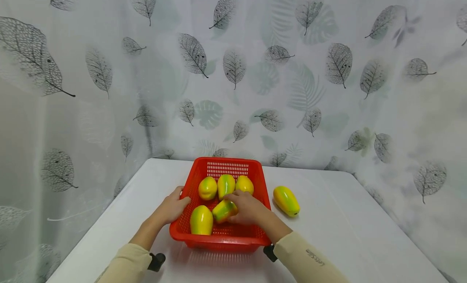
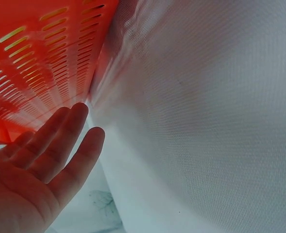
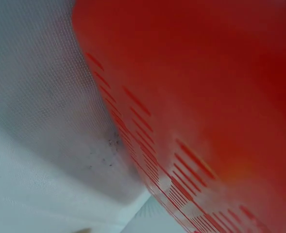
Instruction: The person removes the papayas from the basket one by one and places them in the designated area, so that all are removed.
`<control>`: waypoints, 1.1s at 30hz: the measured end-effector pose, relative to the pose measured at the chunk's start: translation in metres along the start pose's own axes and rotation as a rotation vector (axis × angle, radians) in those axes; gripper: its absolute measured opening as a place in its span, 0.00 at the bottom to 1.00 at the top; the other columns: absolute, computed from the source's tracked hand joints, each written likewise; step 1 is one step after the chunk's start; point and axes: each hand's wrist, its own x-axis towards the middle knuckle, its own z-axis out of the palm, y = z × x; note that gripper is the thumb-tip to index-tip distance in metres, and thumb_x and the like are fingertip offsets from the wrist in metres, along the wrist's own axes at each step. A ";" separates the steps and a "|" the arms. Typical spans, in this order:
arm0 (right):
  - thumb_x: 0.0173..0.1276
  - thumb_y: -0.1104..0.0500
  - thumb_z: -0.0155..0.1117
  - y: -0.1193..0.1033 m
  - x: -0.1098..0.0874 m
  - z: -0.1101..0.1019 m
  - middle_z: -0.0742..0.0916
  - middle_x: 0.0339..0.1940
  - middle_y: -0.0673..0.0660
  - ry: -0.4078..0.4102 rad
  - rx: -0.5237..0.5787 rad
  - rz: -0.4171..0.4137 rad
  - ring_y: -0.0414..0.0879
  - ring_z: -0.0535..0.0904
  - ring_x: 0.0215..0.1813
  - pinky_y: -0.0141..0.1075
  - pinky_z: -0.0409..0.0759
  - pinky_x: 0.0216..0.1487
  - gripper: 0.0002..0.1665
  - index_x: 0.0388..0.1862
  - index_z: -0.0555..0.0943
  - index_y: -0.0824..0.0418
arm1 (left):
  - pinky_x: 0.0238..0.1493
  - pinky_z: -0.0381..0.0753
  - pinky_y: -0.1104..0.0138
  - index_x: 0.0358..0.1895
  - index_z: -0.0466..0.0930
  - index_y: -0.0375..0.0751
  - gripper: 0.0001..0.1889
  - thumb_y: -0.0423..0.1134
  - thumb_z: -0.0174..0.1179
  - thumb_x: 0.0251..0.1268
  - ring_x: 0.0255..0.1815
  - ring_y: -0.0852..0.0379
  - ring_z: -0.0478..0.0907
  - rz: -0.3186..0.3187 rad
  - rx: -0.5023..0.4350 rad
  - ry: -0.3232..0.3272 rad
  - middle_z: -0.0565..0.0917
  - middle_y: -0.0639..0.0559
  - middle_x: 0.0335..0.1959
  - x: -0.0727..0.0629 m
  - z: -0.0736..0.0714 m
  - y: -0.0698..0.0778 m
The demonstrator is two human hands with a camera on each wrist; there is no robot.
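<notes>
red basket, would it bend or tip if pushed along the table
The red basket seems fairly stiff, since its walls and rim look straight and unbent. It would probably slide rather than tip, being wide and low. The rounded yellow-green fruit inside might roll about.

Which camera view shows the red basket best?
The head view: the red basket shows nearly whole from above, fruits inside, the right forearm crossing its rim. The left wrist view shows only slotted wall beside the left hand; the right wrist view, only a close, slotted red side.
</notes>
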 end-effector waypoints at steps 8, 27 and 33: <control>0.60 0.54 0.79 -0.002 0.003 0.000 0.80 0.63 0.57 0.012 -0.062 0.042 0.53 0.77 0.62 0.53 0.83 0.63 0.37 0.69 0.79 0.44 | 0.36 0.89 0.60 0.73 0.62 0.32 0.27 0.41 0.46 0.75 0.32 0.53 0.84 0.002 0.003 0.003 0.83 0.37 0.48 0.000 -0.001 0.000; 0.60 0.48 0.79 0.010 -0.011 -0.039 0.81 0.57 0.57 0.180 0.104 0.084 0.49 0.78 0.53 0.49 0.85 0.57 0.37 0.68 0.78 0.48 | 0.38 0.89 0.59 0.72 0.62 0.32 0.27 0.41 0.46 0.75 0.33 0.54 0.84 -0.006 0.014 -0.003 0.83 0.37 0.49 0.001 0.000 -0.002; 0.64 0.46 0.75 0.020 -0.018 -0.054 0.81 0.55 0.60 0.306 0.169 0.133 0.52 0.78 0.51 0.50 0.83 0.55 0.37 0.70 0.76 0.52 | 0.37 0.89 0.60 0.73 0.61 0.32 0.28 0.42 0.46 0.76 0.32 0.54 0.84 -0.009 0.007 -0.014 0.82 0.37 0.49 0.001 0.000 -0.001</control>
